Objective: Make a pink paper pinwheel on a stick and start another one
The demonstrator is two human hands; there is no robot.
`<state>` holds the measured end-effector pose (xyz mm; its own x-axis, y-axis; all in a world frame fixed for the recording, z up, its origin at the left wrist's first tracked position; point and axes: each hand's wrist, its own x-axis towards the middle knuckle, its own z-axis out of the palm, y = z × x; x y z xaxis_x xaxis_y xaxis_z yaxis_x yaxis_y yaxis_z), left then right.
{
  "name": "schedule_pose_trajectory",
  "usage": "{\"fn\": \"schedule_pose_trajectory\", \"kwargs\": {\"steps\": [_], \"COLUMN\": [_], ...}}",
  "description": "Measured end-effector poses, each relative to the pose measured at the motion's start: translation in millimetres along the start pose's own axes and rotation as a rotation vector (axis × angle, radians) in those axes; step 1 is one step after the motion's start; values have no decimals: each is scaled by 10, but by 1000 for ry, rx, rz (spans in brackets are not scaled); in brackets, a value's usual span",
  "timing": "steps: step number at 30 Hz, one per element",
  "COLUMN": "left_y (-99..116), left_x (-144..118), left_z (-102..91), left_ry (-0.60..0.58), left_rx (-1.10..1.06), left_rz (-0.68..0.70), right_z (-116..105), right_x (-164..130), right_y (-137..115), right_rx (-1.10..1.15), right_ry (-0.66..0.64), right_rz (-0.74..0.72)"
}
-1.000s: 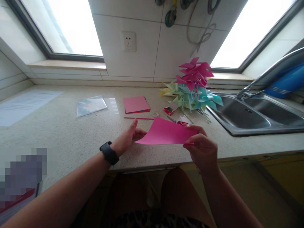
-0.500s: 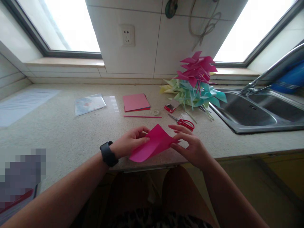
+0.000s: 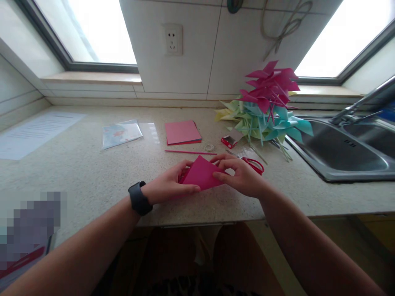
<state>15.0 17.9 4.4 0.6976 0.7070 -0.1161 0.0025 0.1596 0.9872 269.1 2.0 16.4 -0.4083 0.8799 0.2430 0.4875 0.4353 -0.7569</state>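
A pink paper sheet (image 3: 200, 174) lies folded into a triangle on the speckled countertop (image 3: 92, 172) near its front edge. My left hand (image 3: 169, 185), with a black watch on the wrist, presses the fold's left side. On the right side my right hand (image 3: 240, 174) pins the paper down with its fingers. Both hands touch the paper at once.
Red-handled scissors (image 3: 254, 164) lie just right of my hands. Behind them are a thin pink stick (image 3: 189, 152), a stack of pink paper (image 3: 182, 132), a tape roll (image 3: 209, 146), a small red box (image 3: 228, 142) and a heap of paper pinwheels (image 3: 268, 107). A steel sink (image 3: 348, 150) is at right; a plastic sleeve (image 3: 121, 133) and printed sheet (image 3: 33, 132) at left.
The pink sheet was held up flat, then bent over; now it rests on the counter folded into a triangle under both hands.
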Motion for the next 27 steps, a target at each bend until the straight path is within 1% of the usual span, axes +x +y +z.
{"fn": "schedule_pose_trajectory", "kwargs": {"steps": [4, 6, 9, 12, 16, 18, 22, 25, 27], "left_y": [-21, -33, -53, -71, -80, -79, -62, -29, -6], "left_x": [25, 32, 44, 58, 71, 69, 49, 29, 18], "left_z": [-73, -95, -112, -125, -137, -135, -120, -114, -115], "left_ry": [-41, -50, -59, -58, -29, -12, -10, 0, 26], "left_rx": [29, 30, 27, 15, -11, -11, 30, 72, 148], "left_rz": [-10, -21, -39, -38, -6, -1, 2, -6, -26], "right_z": [-130, -193, -242, -217, -115, -62, 8, 36, 60], "right_x": [89, 156, 298, 451, 575, 593, 566, 517, 475], "right_y": [10, -11, -51, -34, 98, 172, 251, 252, 243], "right_rx": [-50, -55, -39, -28, 136, 227, 356, 452, 519], "right_ry": [-188, -230, -248, -257, -386, -379, -315, -330, -362], "right_rz": [4, 32, 109, 147, 168, 170, 178, 216, 243]}}
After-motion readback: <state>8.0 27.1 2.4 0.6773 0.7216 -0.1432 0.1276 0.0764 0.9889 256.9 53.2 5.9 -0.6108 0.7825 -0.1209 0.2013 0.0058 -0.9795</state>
